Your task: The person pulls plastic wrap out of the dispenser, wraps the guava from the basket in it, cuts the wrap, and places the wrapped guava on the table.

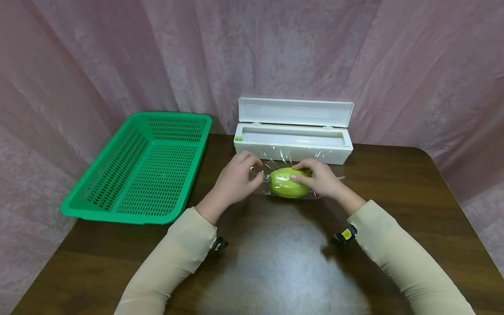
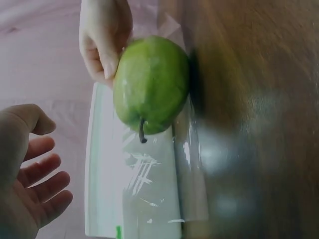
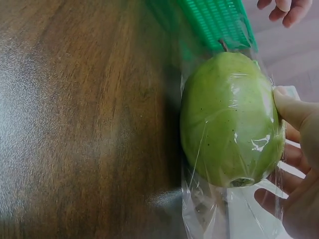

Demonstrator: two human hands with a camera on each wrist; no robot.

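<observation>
A green oval fruit (image 1: pixel 288 183) with a short dark stem lies on its side, with clear plastic wrap (image 3: pixel 204 209) over and around it. My right hand (image 1: pixel 320 177) grips the fruit's right end through the film, thumb on the near side and fingers behind; the right wrist view shows this closely. My left hand (image 1: pixel 238 174) hovers left of the stem end, apart from the fruit, its fingers loosely bent with nothing between them. Behind the fruit stands a white wrap dispenser box (image 1: pixel 291 152), lid raised, from which the film stretches forward.
A green plastic basket (image 1: pixel 118 217) with slotted sides sits at the left of the brown wooden table (image 1: pixel 401 210). Pink curtains (image 1: pixel 299 52) hang behind the table and at the sides. A small green piece (image 1: pixel 239 138) sits on the dispenser's left end.
</observation>
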